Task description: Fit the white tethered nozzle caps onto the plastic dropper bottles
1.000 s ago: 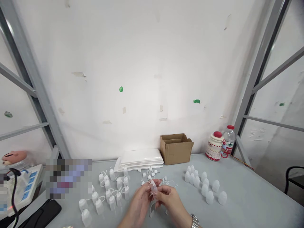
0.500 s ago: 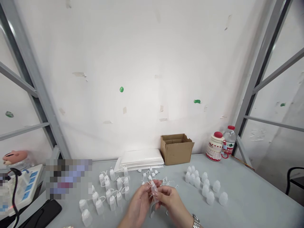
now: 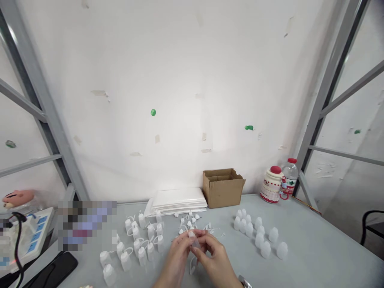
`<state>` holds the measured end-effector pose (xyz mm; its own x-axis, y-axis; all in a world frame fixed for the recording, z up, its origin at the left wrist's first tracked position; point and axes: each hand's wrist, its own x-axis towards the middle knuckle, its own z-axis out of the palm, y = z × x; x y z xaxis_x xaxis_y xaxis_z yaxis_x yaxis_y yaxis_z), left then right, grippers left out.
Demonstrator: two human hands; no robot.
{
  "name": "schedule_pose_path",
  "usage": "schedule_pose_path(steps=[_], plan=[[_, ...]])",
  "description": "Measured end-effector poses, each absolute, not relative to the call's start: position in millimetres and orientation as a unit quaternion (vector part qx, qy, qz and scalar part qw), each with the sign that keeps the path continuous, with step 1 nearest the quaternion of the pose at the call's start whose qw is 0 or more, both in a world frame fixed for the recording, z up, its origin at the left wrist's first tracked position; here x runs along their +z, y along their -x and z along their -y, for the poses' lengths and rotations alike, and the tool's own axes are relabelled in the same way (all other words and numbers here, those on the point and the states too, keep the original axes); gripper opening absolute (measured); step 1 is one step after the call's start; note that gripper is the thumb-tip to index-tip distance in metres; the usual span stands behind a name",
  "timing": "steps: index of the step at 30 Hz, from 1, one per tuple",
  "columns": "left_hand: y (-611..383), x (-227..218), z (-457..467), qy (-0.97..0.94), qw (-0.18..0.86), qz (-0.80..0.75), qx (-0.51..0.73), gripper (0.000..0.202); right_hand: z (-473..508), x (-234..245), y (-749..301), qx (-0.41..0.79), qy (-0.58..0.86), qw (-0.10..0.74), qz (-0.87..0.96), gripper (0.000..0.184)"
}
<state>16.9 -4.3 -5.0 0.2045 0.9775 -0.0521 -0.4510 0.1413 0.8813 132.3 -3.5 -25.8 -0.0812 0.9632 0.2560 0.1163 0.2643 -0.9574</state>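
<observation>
Near the front middle of the table, my left hand [image 3: 177, 255] and my right hand [image 3: 216, 256] hold one small translucent squeeze bottle [image 3: 195, 241] between them. Its white top [image 3: 191, 234] tilts up and to the left under my left fingers, while my right thumb and fingers grip the body. Behind and below the hands lie loose white caps with straps [image 3: 189, 225], partly covered by them. To the left stand several small bottles with strapped caps [image 3: 142, 255]. Several bottles without visible caps [image 3: 259, 241] stand on the right.
A stack of white envelopes or sheets [image 3: 177, 200] and an open cardboard box [image 3: 225, 192] are against the wall. At back right are a cream jar with a red lid [image 3: 271, 186] and a plastic bottle [image 3: 290, 176]. A black phone [image 3: 54, 271] and a power strip [image 3: 39, 236] lie left.
My fingers have closed in around the bottle, and my left fingers now cover more of its top. The right wrist has dropped slightly. The standing bottles have not moved.
</observation>
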Motion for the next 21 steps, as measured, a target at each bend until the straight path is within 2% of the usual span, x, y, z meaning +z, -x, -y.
schedule_pose_path(steps=[3,9,16,21], plan=[[-17.2,-5.4,6.7,-0.391,0.659,-0.341,0.544,0.025,3.5,-25.6,-132.5,0.400,0.456,0.511,0.609,0.009],[-12.3,-4.5,6.7,-0.385,0.657,-0.347,0.548,0.030,0.4,-23.8,-131.4,0.489,0.418,0.487,0.591,0.021],[-10.5,-9.8,5.2,-0.391,0.689,-0.288,0.538,0.040,-1.9,-25.3,-131.2,0.545,0.390,0.506,0.543,0.025],[-11.5,-13.7,3.7,-0.354,0.710,-0.272,0.544,0.030,-2.6,-25.8,-130.0,0.550,0.401,0.523,0.512,0.029]])
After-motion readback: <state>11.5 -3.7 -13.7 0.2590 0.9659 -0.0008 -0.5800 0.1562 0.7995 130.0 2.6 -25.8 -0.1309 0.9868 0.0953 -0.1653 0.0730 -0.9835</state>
